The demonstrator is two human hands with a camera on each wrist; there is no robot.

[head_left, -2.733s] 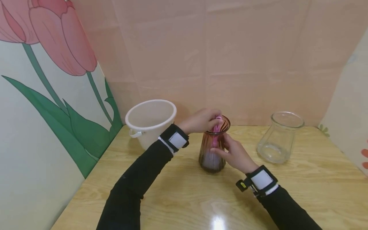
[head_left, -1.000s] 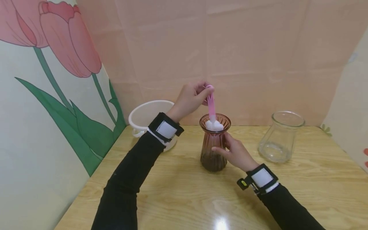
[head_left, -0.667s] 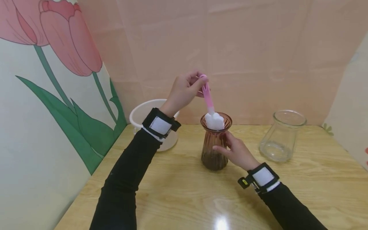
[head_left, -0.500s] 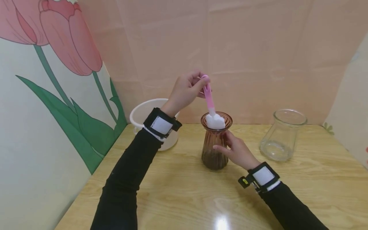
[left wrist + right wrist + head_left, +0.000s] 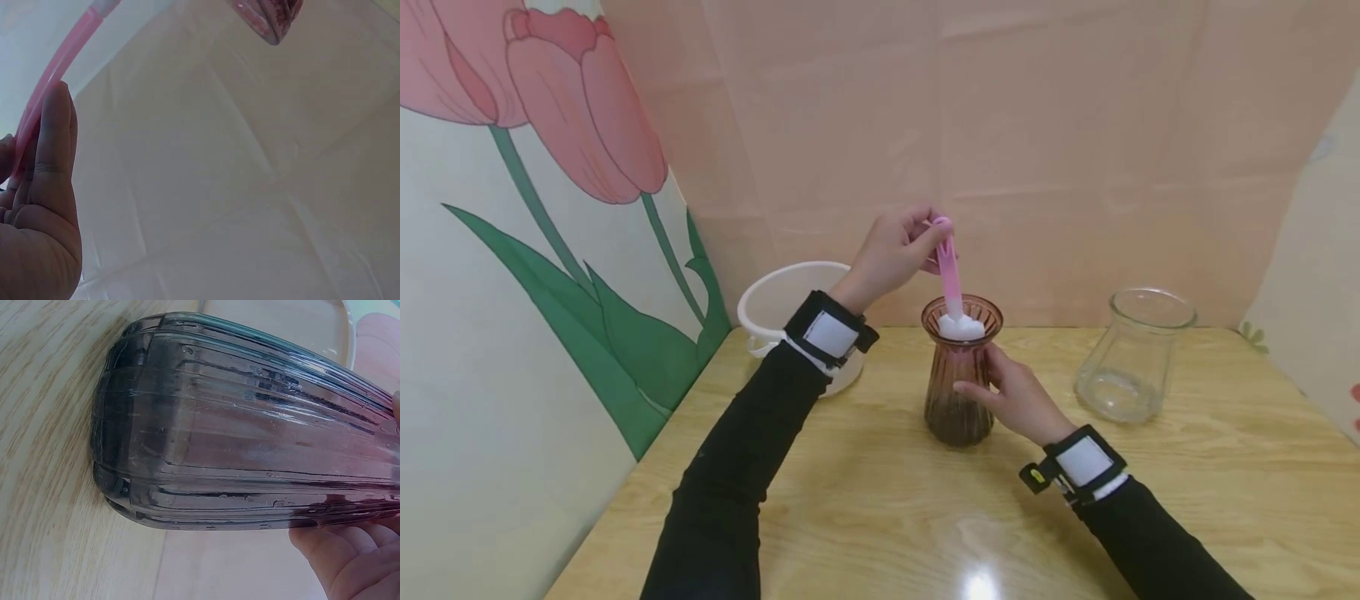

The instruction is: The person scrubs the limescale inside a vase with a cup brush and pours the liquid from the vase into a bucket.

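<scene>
Nearest me, my right hand (image 5: 1017,400) wraps its fingers around the waist of the vase (image 5: 958,375), steadying it upright on the table (image 5: 865,500); the right wrist view shows ribbed, purple-tinted glass with my fingertips (image 5: 350,556) against it. Just beyond and above, my left hand (image 5: 891,254) pinches the top of the pink brush (image 5: 949,271), fingers curled on its handle. The brush's white sponge head sits in the vase mouth, handle nearly vertical. I judge the step to be scrubbing the vase's inside, with the sponge at the neck. The next stroke calls for a straight push down through the narrow neck while my right hand holds firm, or the vase may tip. Farther back stand a white bucket (image 5: 775,304) at left and a clear jar (image 5: 1131,358) at right, well apart from the vase.
</scene>
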